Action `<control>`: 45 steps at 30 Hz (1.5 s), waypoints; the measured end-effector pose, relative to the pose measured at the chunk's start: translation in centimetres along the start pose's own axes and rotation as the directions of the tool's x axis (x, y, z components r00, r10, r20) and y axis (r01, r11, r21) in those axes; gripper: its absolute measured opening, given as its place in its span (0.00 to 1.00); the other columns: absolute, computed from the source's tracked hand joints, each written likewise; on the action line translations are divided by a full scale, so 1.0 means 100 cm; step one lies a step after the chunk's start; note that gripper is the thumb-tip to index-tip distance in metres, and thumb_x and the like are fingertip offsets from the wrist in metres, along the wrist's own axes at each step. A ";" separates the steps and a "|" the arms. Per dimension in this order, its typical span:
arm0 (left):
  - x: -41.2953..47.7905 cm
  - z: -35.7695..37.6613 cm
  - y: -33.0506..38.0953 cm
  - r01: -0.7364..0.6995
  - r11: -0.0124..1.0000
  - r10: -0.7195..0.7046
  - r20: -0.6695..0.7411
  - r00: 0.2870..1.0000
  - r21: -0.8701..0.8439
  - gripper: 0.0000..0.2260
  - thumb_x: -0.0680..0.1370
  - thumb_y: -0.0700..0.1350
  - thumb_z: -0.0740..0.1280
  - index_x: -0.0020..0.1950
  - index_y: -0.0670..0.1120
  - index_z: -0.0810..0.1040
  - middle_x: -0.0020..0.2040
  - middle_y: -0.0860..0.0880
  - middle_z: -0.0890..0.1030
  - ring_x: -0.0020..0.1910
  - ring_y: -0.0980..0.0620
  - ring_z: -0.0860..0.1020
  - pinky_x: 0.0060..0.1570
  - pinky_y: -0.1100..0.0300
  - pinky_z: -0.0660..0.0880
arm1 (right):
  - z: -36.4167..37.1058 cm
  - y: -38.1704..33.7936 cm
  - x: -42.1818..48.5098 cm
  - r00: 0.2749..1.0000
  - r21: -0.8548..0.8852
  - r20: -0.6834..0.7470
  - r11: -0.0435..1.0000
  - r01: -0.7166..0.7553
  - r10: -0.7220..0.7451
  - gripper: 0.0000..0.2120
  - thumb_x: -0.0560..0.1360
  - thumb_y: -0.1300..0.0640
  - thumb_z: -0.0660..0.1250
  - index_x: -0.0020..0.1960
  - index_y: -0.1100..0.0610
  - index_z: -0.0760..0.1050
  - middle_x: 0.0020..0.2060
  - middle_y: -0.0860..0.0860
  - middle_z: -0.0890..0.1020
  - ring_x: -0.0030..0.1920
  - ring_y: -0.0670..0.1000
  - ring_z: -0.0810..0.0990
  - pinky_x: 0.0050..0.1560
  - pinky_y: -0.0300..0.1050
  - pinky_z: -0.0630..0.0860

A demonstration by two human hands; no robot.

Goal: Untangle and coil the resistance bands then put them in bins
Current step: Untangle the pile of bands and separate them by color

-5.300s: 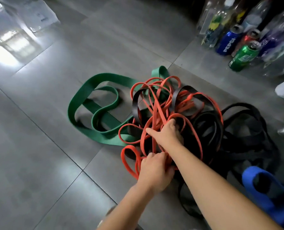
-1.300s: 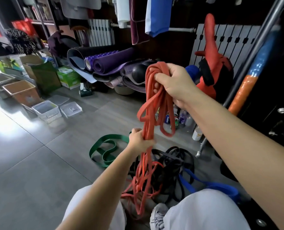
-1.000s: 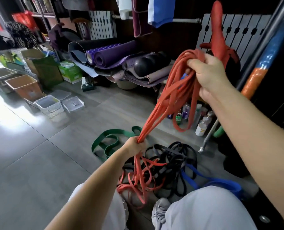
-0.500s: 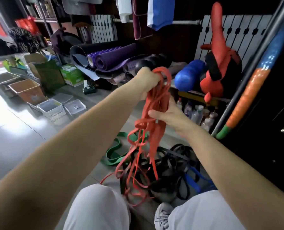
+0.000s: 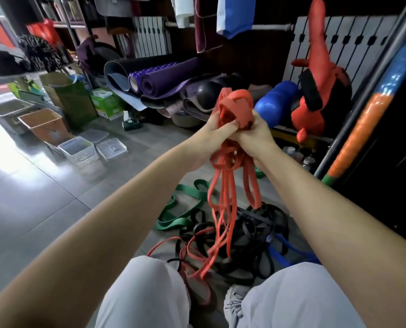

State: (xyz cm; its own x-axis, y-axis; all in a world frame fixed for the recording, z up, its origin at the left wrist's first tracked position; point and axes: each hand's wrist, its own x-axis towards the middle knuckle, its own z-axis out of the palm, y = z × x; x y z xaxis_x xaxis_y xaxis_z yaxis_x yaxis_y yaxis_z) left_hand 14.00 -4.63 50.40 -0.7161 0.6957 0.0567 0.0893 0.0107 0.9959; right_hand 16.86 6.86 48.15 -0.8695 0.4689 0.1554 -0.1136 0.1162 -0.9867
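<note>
A tangled bunch of orange resistance bands is held up in front of me by both hands. My left hand grips it from the left and my right hand grips it from the right, the two hands touching. Long orange loops hang down to the floor between my knees. Below them lie tangled black bands, a green band to the left and a blue band to the right. Bins stand at the left: a clear plastic one and an orange-brown one.
Rolled purple and grey yoga mats, a blue foam roller and a red inflatable toy line the back wall. A padded pole slants at the right. Bottles stand by its foot. Grey tile floor spreads to the left.
My hands came together at the same height; the left dropped from above and the right rose. The orange bands' top is now bunched into a ball above both fists.
</note>
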 end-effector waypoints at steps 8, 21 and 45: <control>0.000 0.004 0.020 0.205 0.965 -0.213 -0.034 0.976 -0.165 0.14 0.81 0.42 0.55 0.60 0.38 0.74 0.52 0.41 0.77 0.51 0.47 0.76 0.61 0.50 0.73 | -0.002 0.008 -0.006 0.994 0.146 0.108 0.989 -0.008 -0.008 0.32 0.64 0.66 0.77 0.65 0.62 0.69 0.53 0.60 0.81 0.51 0.55 0.83 0.51 0.50 0.81; -0.027 -0.011 -0.196 0.559 0.451 -0.553 -0.273 0.787 0.696 0.40 0.72 0.47 0.71 0.77 0.44 0.50 0.75 0.39 0.56 0.71 0.40 0.61 0.68 0.48 0.65 | -0.015 -0.034 0.013 0.987 0.165 -0.136 0.981 0.104 -0.082 0.14 0.69 0.66 0.72 0.54 0.61 0.76 0.34 0.51 0.83 0.29 0.48 0.82 0.32 0.43 0.79; 0.036 -0.009 -0.170 0.314 0.876 -0.206 -0.305 0.930 0.365 0.08 0.76 0.36 0.62 0.37 0.44 0.72 0.29 0.48 0.73 0.25 0.53 0.71 0.29 0.61 0.70 | -0.111 0.020 0.005 0.942 -0.097 -0.331 0.995 0.024 -0.055 0.14 0.66 0.67 0.74 0.47 0.54 0.76 0.38 0.48 0.84 0.37 0.46 0.81 0.44 0.43 0.78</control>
State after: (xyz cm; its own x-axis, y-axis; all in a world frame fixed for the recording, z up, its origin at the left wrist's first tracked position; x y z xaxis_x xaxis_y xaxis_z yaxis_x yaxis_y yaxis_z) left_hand 9.25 -2.95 33.76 -0.8955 0.4252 -0.1314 0.1057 0.4901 0.8652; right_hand 21.59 17.05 46.80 -0.6539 0.7250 0.2161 -0.0871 0.2116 -0.9735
